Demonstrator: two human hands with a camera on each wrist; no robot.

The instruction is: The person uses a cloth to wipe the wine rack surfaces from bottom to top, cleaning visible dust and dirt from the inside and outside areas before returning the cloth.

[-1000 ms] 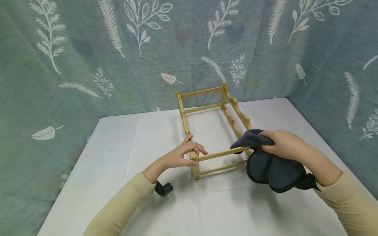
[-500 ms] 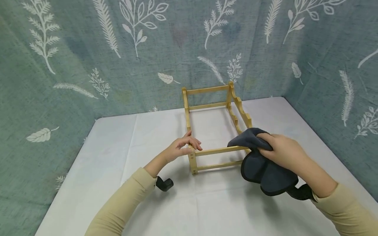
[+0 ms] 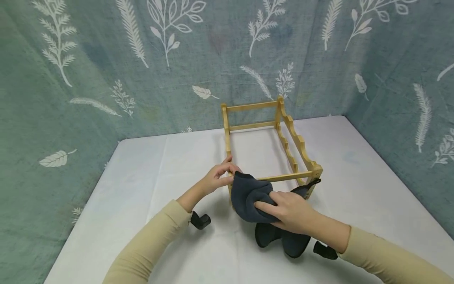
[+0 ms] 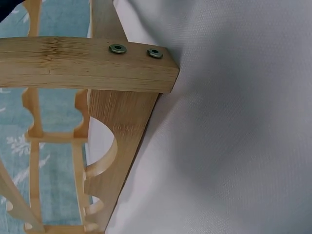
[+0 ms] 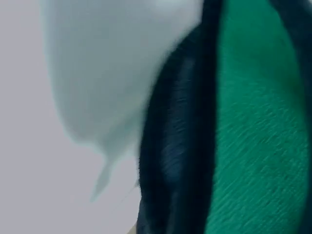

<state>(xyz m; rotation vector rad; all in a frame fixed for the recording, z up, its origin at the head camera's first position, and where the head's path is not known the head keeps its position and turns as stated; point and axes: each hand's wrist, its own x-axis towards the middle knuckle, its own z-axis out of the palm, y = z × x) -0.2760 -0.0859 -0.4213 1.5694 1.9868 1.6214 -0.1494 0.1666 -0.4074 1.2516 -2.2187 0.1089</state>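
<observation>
A light wooden rack (image 3: 305, 152) with scalloped side rails lies on the white-covered table. My left hand (image 3: 215, 178) grips its near left corner, fingers over the top and thumb in front. The left wrist view shows a rack bar (image 4: 73, 63) with two metal bolts, but not the hand. My right hand (image 3: 292, 211) holds a bunched dark blue-grey cloth (image 3: 248, 197) with black edging against the left part of the near rail. Its lower folds hang free, and a hanging loop trails at the right. In the right wrist view, the cloth shows a green face (image 5: 263, 126).
The white tablecloth (image 3: 159, 236) spreads around the rack. A green-grey curtain (image 3: 213, 79) with white leaf prints stands behind and at the sides of the table. Black wrist camera mounts (image 3: 200, 221) stick out beneath the forearms.
My right hand has carried the cloth leftward along the near rail, from its right end to close beside my left hand. The left hand stays at the corner; the rack's far end has shifted right.
</observation>
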